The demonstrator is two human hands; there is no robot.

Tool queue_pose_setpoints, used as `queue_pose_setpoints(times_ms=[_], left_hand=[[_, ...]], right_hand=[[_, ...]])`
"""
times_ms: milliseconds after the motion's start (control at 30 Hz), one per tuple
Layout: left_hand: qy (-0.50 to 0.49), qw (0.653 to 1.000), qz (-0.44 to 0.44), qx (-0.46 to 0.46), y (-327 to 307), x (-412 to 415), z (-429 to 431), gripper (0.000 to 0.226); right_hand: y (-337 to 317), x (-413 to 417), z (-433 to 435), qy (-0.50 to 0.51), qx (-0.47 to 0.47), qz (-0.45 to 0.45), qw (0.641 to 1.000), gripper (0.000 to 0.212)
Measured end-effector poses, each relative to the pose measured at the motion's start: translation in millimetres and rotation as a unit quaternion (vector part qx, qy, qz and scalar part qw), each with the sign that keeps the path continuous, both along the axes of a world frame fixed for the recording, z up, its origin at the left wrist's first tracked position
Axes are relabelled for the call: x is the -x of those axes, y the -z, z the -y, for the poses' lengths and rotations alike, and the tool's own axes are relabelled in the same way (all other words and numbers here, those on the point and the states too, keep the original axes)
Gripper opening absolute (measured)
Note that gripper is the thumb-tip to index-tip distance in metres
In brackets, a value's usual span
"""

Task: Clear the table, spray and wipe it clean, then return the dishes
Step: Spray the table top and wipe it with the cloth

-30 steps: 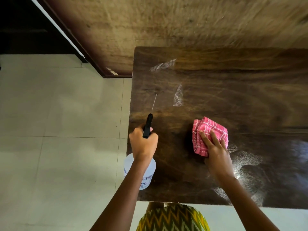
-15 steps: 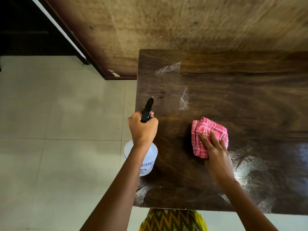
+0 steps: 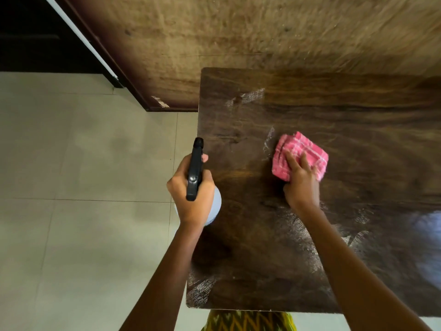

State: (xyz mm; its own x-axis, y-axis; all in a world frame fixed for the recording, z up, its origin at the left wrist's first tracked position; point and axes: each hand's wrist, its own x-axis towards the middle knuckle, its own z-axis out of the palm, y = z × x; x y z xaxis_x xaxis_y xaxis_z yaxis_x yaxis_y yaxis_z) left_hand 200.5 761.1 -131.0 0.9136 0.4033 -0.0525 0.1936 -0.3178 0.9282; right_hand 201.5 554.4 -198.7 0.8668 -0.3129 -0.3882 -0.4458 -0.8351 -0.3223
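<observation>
A dark wooden table (image 3: 358, 120) fills the right of the view, with pale wet spray streaks on it. My left hand (image 3: 191, 192) grips a white spray bottle (image 3: 216, 206) with a black trigger head (image 3: 195, 168), held over the table's left edge, nozzle pointing away from me. My right hand (image 3: 300, 185) presses a folded pink checked cloth (image 3: 300, 154) flat on the tabletop, fingers spread over it. No dishes are in view.
A pale tiled floor (image 3: 83, 211) lies to the left of the table. A brown wooden wall panel (image 3: 238, 39) stands behind the table's far edge. A dark doorway with a white strip (image 3: 78, 37) is at the far left.
My right hand slid the pink cloth away from me, up to the spray streak near the table's middle. My left hand has drawn the bottle to the table's left edge.
</observation>
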Motion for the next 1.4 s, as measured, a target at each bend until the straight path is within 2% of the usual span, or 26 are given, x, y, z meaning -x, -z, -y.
queue_pose_setpoints(times_ms=[100,233,300,400,533,600,700,767,833,933,1000,1100,1167,1267,1400], left_hand=[[0.004,0.999,0.041,-0.001,3,-7,1,0.031],[0.005,0.998,0.056,-0.001,10,-17,2,0.034],[0.014,0.998,0.057,0.016,12,-21,3,0.037],[0.033,0.998,0.046,0.036,16,-22,2,0.034],[0.036,0.996,0.052,0.058,23,-18,-2,0.044],[0.035,0.997,0.052,0.052,31,-18,-4,0.047],[0.033,0.998,0.046,0.034,37,-20,-7,0.043],[0.040,0.998,0.050,0.018,40,-22,-9,0.042],[0.038,0.998,0.048,-0.002,40,-21,-11,0.043],[0.048,0.997,0.047,-0.023,37,-21,-11,0.044],[0.051,0.998,0.045,-0.018,37,-21,-12,0.043],[0.036,0.999,0.036,-0.002,42,-22,-11,0.044],[0.019,0.999,0.030,0.004,41,-21,-11,0.045],[0.019,1.000,0.010,0.013,42,-21,-10,0.046],[0.020,1.000,0.007,0.007,43,-19,-12,0.047]], right_hand=[[11,-30,-48,-0.103,0.022,-0.035,0.994,0.086],[16,15,-77,-0.267,0.053,-0.071,0.960,0.082],[25,48,-50,-0.264,0.067,-0.044,0.961,0.091],[22,56,-2,-0.192,0.091,-0.055,0.976,0.098],[15,-17,7,-0.072,0.081,-0.105,0.989,0.092],[15,-63,-13,-0.049,0.071,-0.110,0.990,0.089],[19,-86,-56,-0.175,0.072,-0.083,0.978,0.082],[18,-65,-71,-0.284,0.074,-0.062,0.954,0.077],[19,-24,-59,-0.351,0.079,-0.063,0.931,0.075],[15,27,4,-0.297,0.090,-0.067,0.948,0.082],[11,25,41,-0.228,0.111,-0.086,0.963,0.086],[12,-34,50,-0.122,0.084,-0.111,0.983,0.089],[13,-85,26,-0.097,0.070,-0.105,0.987,0.088],[17,-113,-16,-0.174,0.072,-0.072,0.980,0.081],[24,-53,-12,-0.336,0.085,-0.056,0.936,0.086]])
